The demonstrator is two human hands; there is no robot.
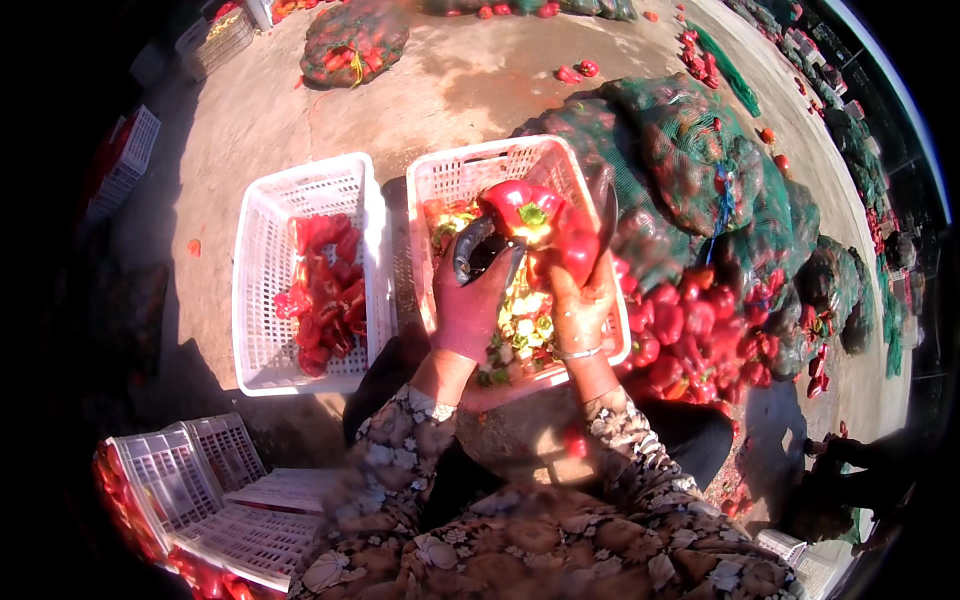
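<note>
Over a pinkish-white plastic crate (417, 185), both my hands work close together. My left hand (472, 295), in a pink glove with dark fingers, is curled at the underside of a red bell pepper (512, 200) whose green stem end shows. Bare, with a band at the wrist, my right hand (583, 310) is closed around red pepper flesh (577, 252); whether this is part of the same pepper I cannot tell. A narrow dark shape like a blade (608, 215) rises beside the right fingers. Below lie pale green-and-white pepper cores (522, 322) in the crate.
Left of it, a white crate (252, 300) holds red pepper pieces (325, 290). At right, whole red peppers (690, 320) are heaped against green mesh sacks (690, 160). More white crates (180, 470) stand lower left. Another mesh sack (355, 40) lies farther off.
</note>
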